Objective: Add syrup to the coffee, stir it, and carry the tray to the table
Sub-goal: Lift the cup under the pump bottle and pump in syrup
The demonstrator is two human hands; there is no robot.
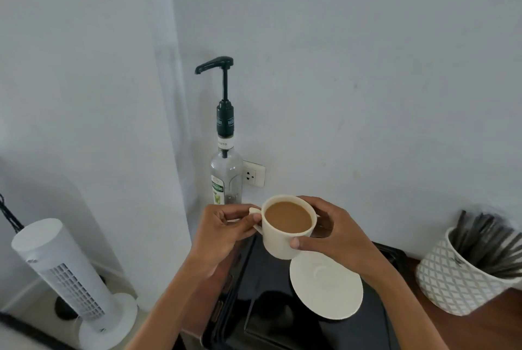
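Nearest me, the black tray (268,273) runs off the bottom edge of my view, so I cannot see its front rim, and its glossy surface shows only dark reflections. On it lies a white saucer (326,287) with nothing on it. Just above the tray's far end I hold the white cup (282,245), lifted off the saucer and filled almost to the rim with milky brown coffee (288,218). My left hand (223,233) pinches the cup's handle between thumb and curled fingers; my right hand (339,233) wraps the cup's body, thumb pressed on the near wall and the other fingers curved round the far side, their tips hidden behind the rim. To the right, on the brown wooden counter (480,330), stands a white lattice-patterned pot (457,282) of dark stir sticks (485,248), blurred and cut by the frame edge. To the left, lower down, stands a white tower fan (65,273). Behind the cup, against the wall, is the clear syrup bottle (226,177), its base hidden by my left hand and the cup. Its green label reads "TEISSEIRE", the black collar above repeats the name sideways, and the white neck band shows letters ending in "ITO". The black pump (217,65) stands raised, spout pointing left. A white wall socket (253,176) sits just beside the bottle.
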